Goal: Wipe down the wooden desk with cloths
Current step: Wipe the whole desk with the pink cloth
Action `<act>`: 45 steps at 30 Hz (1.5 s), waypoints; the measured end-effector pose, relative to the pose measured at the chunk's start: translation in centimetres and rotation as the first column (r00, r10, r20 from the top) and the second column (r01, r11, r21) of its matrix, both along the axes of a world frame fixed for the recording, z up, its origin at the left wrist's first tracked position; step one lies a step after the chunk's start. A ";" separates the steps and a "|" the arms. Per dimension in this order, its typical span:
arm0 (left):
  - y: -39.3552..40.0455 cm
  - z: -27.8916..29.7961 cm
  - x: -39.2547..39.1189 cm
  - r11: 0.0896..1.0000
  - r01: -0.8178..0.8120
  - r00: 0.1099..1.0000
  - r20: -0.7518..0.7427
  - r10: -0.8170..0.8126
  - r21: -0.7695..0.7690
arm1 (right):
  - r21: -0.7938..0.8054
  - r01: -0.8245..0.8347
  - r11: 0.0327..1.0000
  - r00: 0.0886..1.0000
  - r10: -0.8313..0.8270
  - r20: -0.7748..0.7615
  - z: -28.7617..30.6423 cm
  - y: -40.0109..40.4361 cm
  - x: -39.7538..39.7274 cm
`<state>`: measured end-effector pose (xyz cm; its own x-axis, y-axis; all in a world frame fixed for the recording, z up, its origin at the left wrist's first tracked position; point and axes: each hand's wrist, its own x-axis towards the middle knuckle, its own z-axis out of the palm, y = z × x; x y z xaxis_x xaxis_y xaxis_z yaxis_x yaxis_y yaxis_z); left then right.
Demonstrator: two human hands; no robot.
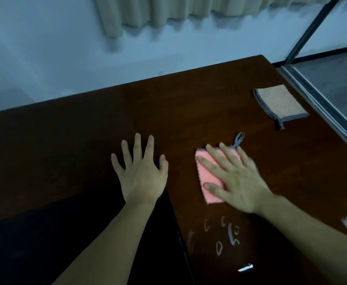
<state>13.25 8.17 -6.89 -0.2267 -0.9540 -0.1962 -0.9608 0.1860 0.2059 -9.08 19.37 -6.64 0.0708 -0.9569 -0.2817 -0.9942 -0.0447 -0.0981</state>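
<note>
Here, from the head camera, we look down on a dark brown polished wooden desk [189, 103] that runs up to a pale wall. Our right hand [232, 177] lies flat on a small pink textured cloth with a grey hanging loop [209, 182], fingers straight and spread, pressing it against the desk surface; the hand looks slightly blurred. The grey loop sticks out past the fingertips on the far side. Our left hand [141, 171] rests just left of the cloth, apart from it, fingers splayed and straight, holding nothing. A second folded cloth, beige with grey stitched trim [279, 102], lies well apart near the desk's far right corner, beside a metal-framed glass partition [322, 95]. Closer to us than the pink cloth, we see pale smudged marks [224, 233] on the wood. Cream pleated curtains [168, 11] hang against the wall above.
</note>
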 end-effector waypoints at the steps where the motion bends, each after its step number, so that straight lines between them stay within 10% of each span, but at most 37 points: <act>1: 0.0 0.0 0.0 1.000 0.004 1.000 0.010 -0.004 0.002 | -0.009 -0.006 1.000 1.000 0.006 -0.005 0.1 -1.4 -0.7; 10: 0.1 0.0 -0.3 1.000 -0.011 0.999 0.037 0.011 -0.007 | 0.003 0.124 0.992 0.992 -0.124 -0.026 0.1 -11.0 -4.1; 21: 0.6 1.1 -5.4 0.999 0.035 0.999 -0.033 -0.034 0.014 | -0.003 -0.296 0.955 0.955 0.296 0.023 -0.4 1.0 -5.7; 31: -1.0 -0.1 -9.8 0.999 0.030 0.999 0.011 -0.031 0.025 | -0.012 -0.033 0.999 0.999 0.033 -0.022 -0.6 -13.1 -10.3; 45: -0.7 -0.2 -9.8 1.000 0.012 1.000 0.021 -0.012 -0.005 | -0.030 -0.262 0.965 0.964 0.263 0.039 -0.6 -2.6 -10.6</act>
<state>3.40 7.43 -7.09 -0.2343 -0.9521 -0.1962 -0.9625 0.1988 0.1846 -19.68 16.77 -7.24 0.3315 -0.9099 -0.2495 -0.9423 -0.3061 -0.1357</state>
